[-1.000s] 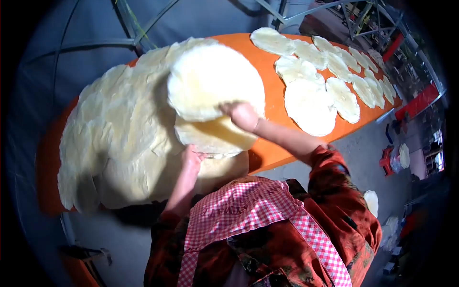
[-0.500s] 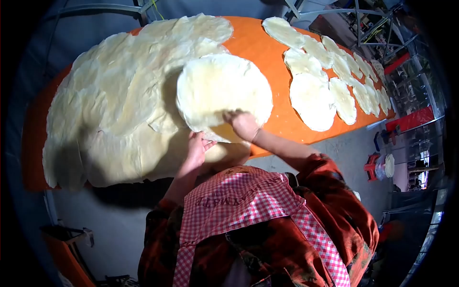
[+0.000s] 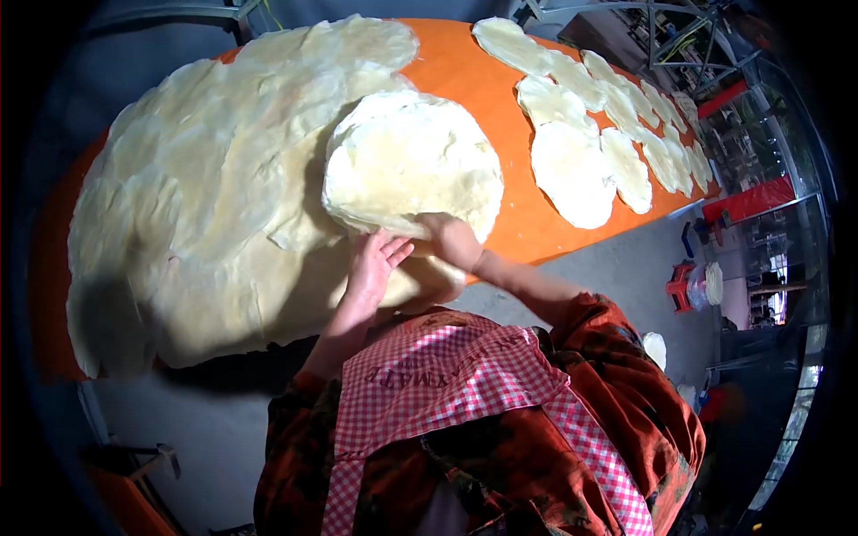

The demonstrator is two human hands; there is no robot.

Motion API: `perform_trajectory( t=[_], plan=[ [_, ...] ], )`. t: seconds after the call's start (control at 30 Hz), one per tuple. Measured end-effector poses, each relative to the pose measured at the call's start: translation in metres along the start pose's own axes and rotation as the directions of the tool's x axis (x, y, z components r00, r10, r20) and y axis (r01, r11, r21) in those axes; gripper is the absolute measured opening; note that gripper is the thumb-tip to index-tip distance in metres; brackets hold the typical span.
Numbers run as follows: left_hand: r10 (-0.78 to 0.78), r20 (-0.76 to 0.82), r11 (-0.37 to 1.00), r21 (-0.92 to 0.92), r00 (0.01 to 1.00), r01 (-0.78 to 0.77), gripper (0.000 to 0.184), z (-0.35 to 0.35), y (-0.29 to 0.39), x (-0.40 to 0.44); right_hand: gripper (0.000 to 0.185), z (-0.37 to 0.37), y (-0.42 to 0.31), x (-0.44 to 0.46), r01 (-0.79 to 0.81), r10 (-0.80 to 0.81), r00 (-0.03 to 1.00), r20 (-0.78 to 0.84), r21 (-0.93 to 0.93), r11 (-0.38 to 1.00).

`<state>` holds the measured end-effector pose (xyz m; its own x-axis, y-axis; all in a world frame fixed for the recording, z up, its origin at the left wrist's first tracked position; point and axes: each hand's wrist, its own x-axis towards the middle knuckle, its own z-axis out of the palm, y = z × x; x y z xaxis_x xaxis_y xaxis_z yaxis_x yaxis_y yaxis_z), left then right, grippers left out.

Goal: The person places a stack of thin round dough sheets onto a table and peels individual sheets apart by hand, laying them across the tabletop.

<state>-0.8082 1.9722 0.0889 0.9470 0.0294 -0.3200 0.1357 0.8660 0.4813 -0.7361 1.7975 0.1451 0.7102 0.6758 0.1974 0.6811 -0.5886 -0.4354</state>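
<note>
A round pale sheet, like flat dough [image 3: 411, 161], lies on top of a stack at the middle of the orange table [image 3: 500, 192]. At its near edge is my left hand [image 3: 375, 261], fingers apart, the fingertips touching the rim. My right hand [image 3: 453, 241] has its fingers curled at the same near edge, closed on the sheet's rim; its fingertips are partly blurred. Left of the stack, overlapping pale sheets [image 3: 206, 188] cover the table and hang over its front edge.
Several separate round sheets [image 3: 572, 174] lie on the right part of the table. A red stool [image 3: 681, 288] stands on the grey floor at the right. Metal frame bars run behind the table. An orange-sided object [image 3: 125, 496] is at the lower left.
The upper sheet has come down onto the stack, and the gap beneath it has closed. My left hand's fingers have spread at the near edge. The view has shifted.
</note>
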Motion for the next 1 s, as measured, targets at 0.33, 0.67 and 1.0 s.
perform_trajectory(
  t=[0.33, 0.67, 1.0],
  plan=[
    [0.301, -0.341, 0.943, 0.242, 0.89, -0.227, 0.021, -0.023, 0.022, 0.007, 0.02, -0.233, 0.007, 0.178, 0.086, -0.307, 0.912, -0.272, -0.606, 0.791],
    [0.341, -0.299, 0.871, 0.457, 0.891, -0.18, 0.026, -0.003, -0.011, 0.017, 0.033, -0.009, 0.099, 0.025, 0.038, -0.044, 0.999, -0.015, -0.254, 0.966],
    [0.491, -0.316, 0.462, 0.884, 0.812, 0.065, 0.041, 0.002, -0.006, 0.049, 0.042, -0.03, 0.105, 0.034, -0.074, 0.086, 0.991, 0.105, -0.114, 0.991]
  ],
)
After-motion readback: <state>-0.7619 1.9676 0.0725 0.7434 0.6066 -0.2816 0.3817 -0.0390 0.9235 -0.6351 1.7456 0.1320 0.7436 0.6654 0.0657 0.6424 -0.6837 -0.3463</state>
